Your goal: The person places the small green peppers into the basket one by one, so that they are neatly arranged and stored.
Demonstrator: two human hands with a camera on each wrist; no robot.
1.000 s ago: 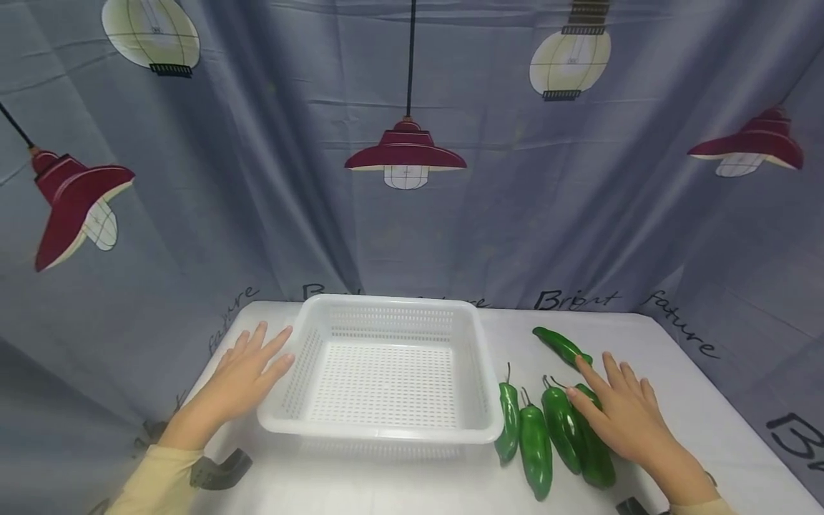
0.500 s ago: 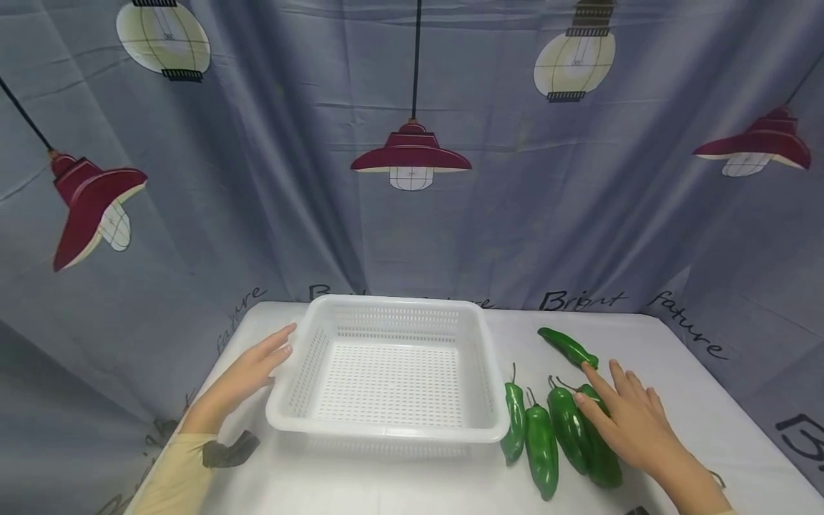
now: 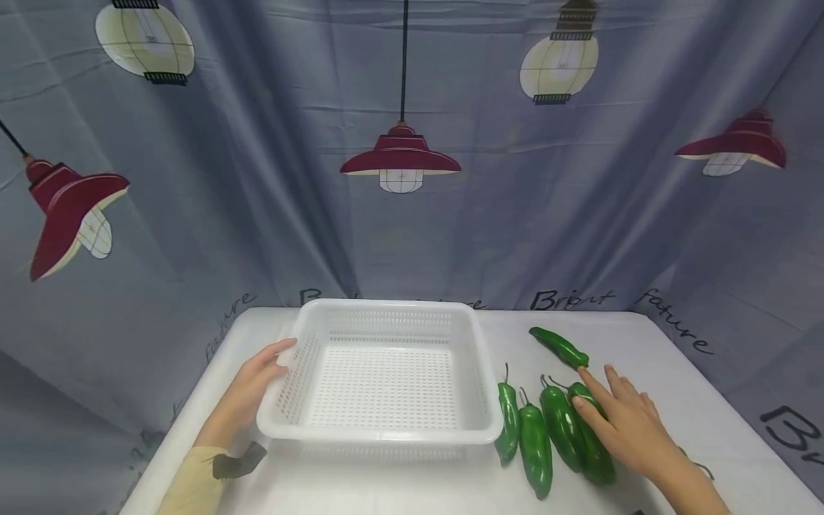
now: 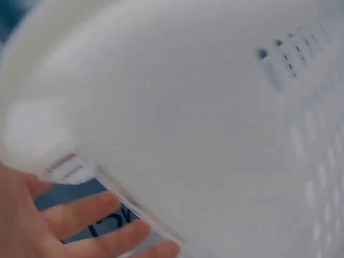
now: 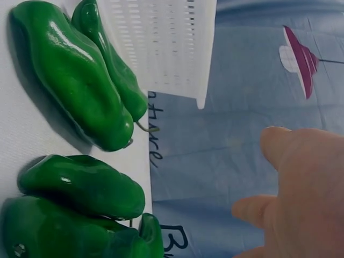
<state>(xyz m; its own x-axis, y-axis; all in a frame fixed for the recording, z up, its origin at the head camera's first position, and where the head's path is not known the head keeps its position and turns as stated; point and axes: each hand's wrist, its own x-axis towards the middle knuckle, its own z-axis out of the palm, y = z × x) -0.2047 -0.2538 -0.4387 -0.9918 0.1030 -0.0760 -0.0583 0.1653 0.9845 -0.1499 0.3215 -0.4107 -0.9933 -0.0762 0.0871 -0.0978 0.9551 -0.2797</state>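
Note:
A white perforated plastic basket (image 3: 380,435) stands on the white table. Beside its left rim is my left hand (image 3: 247,390), index finger and thumb at the edge; in the left wrist view its spread fingers (image 4: 107,244) show past the basket's wall, and firm contact is unclear. My right hand (image 3: 634,433) hovers with fingers extended over the right-hand green peppers (image 3: 562,429), holding nothing. Just past its fingertips lies a slim green pepper (image 3: 556,346). Closer to the basket are two more, a narrow pepper (image 3: 508,425) and a longer pepper (image 3: 536,452).
White cloth covers the table (image 3: 335,483). To the right of my right wrist, part of another green pepper (image 3: 684,452) with its stem peeks out. A blue-grey curtain (image 3: 412,243) printed with lamps and lettering hangs behind the table's far edge.
My left hand has turned from palm down with spread fingers to sideways, and come in against the basket's left rim. The right hand stays over the peppers, slightly lower. Basket and peppers remain in place.

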